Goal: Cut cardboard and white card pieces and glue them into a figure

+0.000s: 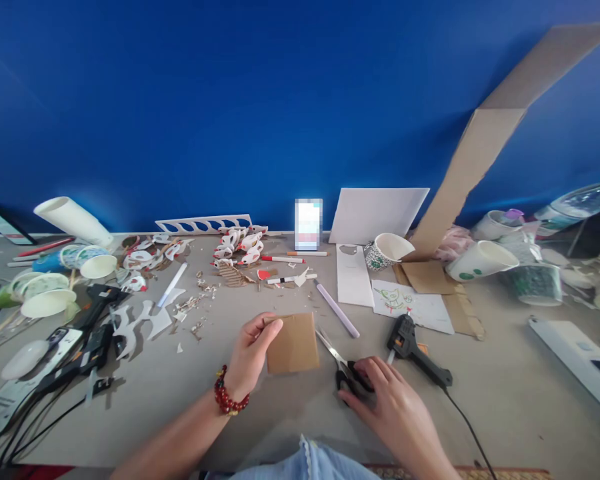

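Note:
A small square of brown cardboard (293, 343) is pinched at its upper left edge by my left hand (253, 350), thumb on top. To its right, black-handled scissors (338, 359) lie with their blades pointing away from me and slightly apart. My right hand (387, 400) closes over the handles, fingers on one side and thumb on the other; part of the grip is hidden under the hand. Just beyond that hand rests a black glue gun (411, 347), its nozzle near the fingers and its cord running toward the front edge.
A lilac stick (337, 310) lies beyond the scissors. Cut white-and-red pieces (240, 247), paper scraps and markers (283, 259) spread across the back. Paper cups (387, 251), a drawing (410, 305) and a tall cardboard strip (460, 173) stand right. More glue guns and cables (87, 353) crowd the left.

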`<action>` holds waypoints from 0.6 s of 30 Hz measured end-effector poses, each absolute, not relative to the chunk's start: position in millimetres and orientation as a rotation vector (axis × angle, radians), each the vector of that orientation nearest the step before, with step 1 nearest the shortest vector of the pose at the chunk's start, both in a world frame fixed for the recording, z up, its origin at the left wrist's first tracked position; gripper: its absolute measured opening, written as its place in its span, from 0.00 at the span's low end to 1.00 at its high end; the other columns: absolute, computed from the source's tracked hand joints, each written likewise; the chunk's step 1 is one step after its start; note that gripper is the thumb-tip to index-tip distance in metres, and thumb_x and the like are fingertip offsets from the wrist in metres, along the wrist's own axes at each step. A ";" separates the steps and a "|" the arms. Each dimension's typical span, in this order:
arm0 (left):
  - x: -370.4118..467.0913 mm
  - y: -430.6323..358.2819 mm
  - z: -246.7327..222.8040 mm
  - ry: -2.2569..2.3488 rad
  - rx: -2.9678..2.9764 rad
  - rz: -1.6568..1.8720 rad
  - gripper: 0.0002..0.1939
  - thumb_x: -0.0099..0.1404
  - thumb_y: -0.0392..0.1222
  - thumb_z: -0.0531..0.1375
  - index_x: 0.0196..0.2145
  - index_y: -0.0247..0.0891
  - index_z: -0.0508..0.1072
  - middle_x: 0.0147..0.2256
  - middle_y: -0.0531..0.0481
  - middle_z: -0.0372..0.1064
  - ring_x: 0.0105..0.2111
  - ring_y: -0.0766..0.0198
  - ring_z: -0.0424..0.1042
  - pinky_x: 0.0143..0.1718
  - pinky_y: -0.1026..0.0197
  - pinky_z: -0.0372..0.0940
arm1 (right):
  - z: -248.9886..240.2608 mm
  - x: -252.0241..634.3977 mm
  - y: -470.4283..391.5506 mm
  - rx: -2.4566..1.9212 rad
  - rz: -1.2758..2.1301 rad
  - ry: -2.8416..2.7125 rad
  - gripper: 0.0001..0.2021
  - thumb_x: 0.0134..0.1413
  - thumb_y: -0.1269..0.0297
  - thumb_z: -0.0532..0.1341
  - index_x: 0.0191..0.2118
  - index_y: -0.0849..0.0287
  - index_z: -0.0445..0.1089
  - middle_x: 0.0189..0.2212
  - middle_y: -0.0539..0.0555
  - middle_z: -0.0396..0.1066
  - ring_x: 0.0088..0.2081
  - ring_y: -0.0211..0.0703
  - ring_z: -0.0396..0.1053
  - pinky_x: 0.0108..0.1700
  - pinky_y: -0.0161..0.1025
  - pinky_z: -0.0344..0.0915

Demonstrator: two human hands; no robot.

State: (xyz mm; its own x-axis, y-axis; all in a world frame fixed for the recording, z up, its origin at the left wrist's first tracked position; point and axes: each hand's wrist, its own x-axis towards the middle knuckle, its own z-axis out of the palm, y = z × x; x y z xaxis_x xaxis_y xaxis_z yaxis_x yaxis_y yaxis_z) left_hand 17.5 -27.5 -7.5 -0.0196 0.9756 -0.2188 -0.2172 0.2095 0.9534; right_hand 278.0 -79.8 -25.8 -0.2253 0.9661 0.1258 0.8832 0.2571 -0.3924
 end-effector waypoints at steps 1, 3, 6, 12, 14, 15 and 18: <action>17.6 -27.2 -8.1 1.179 0.873 1.183 0.13 0.61 0.50 0.62 0.30 0.37 0.73 0.27 0.53 0.67 0.28 0.65 0.65 0.31 0.65 0.61 | -29.2 277.7 -83.1 -1.706 0.303 -2.201 0.16 0.53 0.49 0.63 0.40 0.56 0.68 0.36 0.57 0.73 0.39 0.53 0.72 0.38 0.44 0.68; 17.4 -26.8 -7.9 1.198 0.890 1.197 0.12 0.61 0.49 0.62 0.30 0.37 0.73 0.27 0.53 0.66 0.29 0.66 0.65 0.31 0.66 0.61 | -32.1 277.8 -86.0 -1.738 0.273 -2.202 0.15 0.53 0.50 0.64 0.39 0.56 0.67 0.36 0.57 0.73 0.39 0.54 0.72 0.39 0.45 0.68; 16.4 -25.7 -6.5 1.217 0.915 1.210 0.12 0.62 0.49 0.62 0.29 0.37 0.72 0.27 0.54 0.65 0.29 0.67 0.63 0.32 0.67 0.60 | -29.7 281.3 -86.0 -1.767 0.279 -2.214 0.10 0.57 0.54 0.61 0.37 0.55 0.66 0.34 0.56 0.73 0.38 0.52 0.72 0.38 0.44 0.68; 17.5 -22.6 -8.3 1.224 0.840 1.264 0.12 0.59 0.50 0.64 0.29 0.37 0.73 0.27 0.53 0.67 0.29 0.66 0.66 0.32 0.65 0.62 | -22.3 289.4 -85.0 -1.882 0.361 -2.205 0.05 0.56 0.60 0.58 0.33 0.54 0.67 0.33 0.54 0.75 0.34 0.50 0.74 0.32 0.41 0.66; 18.3 -22.3 -8.5 1.245 0.841 1.253 0.13 0.59 0.51 0.64 0.28 0.38 0.73 0.27 0.53 0.68 0.29 0.64 0.67 0.32 0.64 0.63 | -21.6 294.0 -82.5 -1.968 0.482 -2.131 0.07 0.55 0.58 0.58 0.32 0.54 0.67 0.31 0.53 0.75 0.30 0.50 0.73 0.29 0.41 0.64; 18.6 -22.2 -8.3 1.252 0.842 1.246 0.13 0.59 0.51 0.63 0.29 0.38 0.73 0.28 0.52 0.68 0.30 0.64 0.67 0.32 0.64 0.63 | -21.3 297.1 -80.8 -1.987 0.567 -2.074 0.08 0.55 0.56 0.58 0.32 0.53 0.68 0.29 0.53 0.75 0.28 0.50 0.73 0.29 0.41 0.64; 18.7 -21.5 -7.5 1.247 0.814 1.252 0.12 0.59 0.51 0.63 0.30 0.39 0.73 0.29 0.52 0.69 0.30 0.63 0.68 0.33 0.63 0.64 | -19.5 305.3 -74.8 -1.867 0.976 -1.818 0.13 0.54 0.49 0.58 0.34 0.54 0.68 0.27 0.54 0.74 0.27 0.48 0.71 0.29 0.41 0.65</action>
State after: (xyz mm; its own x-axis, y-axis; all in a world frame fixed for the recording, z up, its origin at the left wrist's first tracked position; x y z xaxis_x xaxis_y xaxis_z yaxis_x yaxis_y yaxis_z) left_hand 18.7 -21.5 -7.5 -0.1269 0.9652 -0.2287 -0.2319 0.1953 0.9529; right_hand 305.3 -74.8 -19.5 -0.0644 0.9719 -0.2264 0.7254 -0.1102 -0.6795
